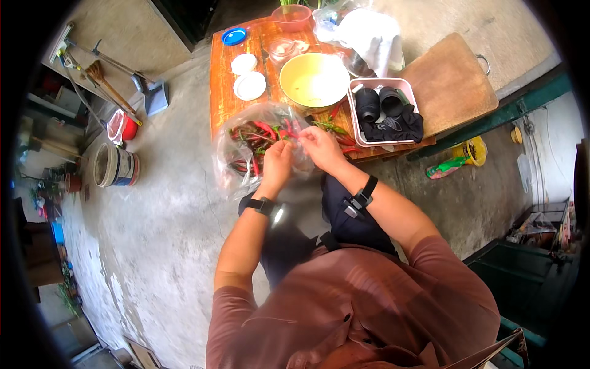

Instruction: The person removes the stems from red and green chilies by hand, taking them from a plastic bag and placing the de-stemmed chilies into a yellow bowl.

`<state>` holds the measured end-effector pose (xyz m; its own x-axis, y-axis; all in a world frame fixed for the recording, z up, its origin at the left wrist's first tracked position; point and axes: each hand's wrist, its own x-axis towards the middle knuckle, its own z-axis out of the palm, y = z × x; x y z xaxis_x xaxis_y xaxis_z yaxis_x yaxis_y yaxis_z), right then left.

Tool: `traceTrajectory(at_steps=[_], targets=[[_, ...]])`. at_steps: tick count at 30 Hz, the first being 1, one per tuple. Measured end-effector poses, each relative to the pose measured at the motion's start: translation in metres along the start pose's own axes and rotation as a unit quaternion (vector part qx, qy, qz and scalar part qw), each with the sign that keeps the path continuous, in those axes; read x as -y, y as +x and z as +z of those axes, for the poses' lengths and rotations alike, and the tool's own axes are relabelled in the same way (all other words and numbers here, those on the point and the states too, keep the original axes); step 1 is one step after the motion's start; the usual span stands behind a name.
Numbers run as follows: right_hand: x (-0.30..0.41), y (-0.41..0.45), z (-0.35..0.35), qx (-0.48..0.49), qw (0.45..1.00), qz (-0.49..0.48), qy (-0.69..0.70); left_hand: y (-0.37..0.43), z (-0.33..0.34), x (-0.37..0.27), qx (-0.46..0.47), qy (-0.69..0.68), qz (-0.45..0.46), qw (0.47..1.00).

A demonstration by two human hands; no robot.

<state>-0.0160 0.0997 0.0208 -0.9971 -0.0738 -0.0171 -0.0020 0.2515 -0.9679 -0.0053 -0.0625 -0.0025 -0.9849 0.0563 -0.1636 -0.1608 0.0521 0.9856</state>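
Note:
A clear plastic bag (226, 177) full of red and dark chili peppers (256, 163) lies open at the table's near left edge. Over its right part, my left hand (278, 161) has its fingers pinched on a chili pepper by the green stem. Close beside it on the right, my right hand (320, 145) has thumb and fingers together at the same pepper's red part; its fingertips are partly blurred. Behind the hands stands a yellow bowl (295, 85). More red and green peppers (339, 133) lie on the wooden table (221, 60), between the bowl and a pink-rimmed tray.
The pink-rimmed tray (385, 144) holds black items. To its right lies a wooden board (447, 87). White lids (249, 86), a blue lid (234, 36) and a pink basket (291, 18) are farther back. A bucket (115, 165) stands on the floor at left.

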Motion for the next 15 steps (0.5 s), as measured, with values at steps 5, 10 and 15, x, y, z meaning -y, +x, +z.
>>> traceTrajectory(at_steps=[5, 10, 15], targets=[[-0.005, -0.022, 0.010, -0.019, 0.998, 0.004, -0.065, -0.004, 0.001, -0.011, 0.003, -0.064, -0.032, 0.997], [-0.014, -0.018, 0.028, 0.014, 0.997, 0.037, 0.071, -0.001, -0.003, -0.044, 0.036, -0.150, -0.075, 0.985], [0.001, -0.001, 0.040, 0.004, 0.995, 0.046, 0.091, 0.006, -0.020, -0.054, 0.081, -0.148, -0.115, 0.979]])
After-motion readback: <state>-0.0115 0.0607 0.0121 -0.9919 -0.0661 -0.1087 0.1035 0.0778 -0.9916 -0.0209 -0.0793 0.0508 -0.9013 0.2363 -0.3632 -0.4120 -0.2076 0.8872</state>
